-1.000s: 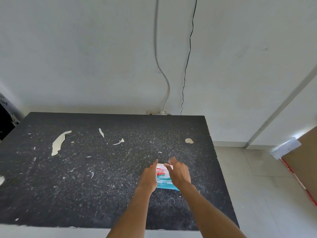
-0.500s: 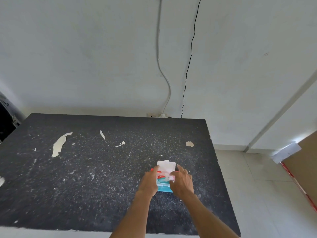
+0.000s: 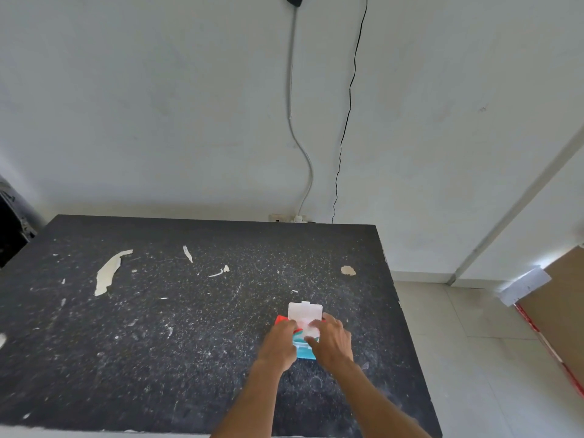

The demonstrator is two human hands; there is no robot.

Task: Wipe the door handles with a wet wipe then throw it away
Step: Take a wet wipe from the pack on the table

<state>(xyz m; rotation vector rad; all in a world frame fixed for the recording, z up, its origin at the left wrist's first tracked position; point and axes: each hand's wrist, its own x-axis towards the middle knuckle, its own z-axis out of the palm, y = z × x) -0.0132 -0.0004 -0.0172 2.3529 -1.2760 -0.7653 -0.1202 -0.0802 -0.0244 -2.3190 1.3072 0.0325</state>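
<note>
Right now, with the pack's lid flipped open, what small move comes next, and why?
Probably lift the right hand to draw one wipe out while the left hand steadies the pack on the table. The lid stands open, the right hand seems to pinch the wipe at the opening, and none is free yet.

Your left forearm (image 3: 256, 403) and right forearm (image 3: 376, 403) are bare, slender and uncovered down to the wrists. Your left hand (image 3: 279, 341) and right hand (image 3: 331, 341) are bare too, fingers uncovered.
</note>
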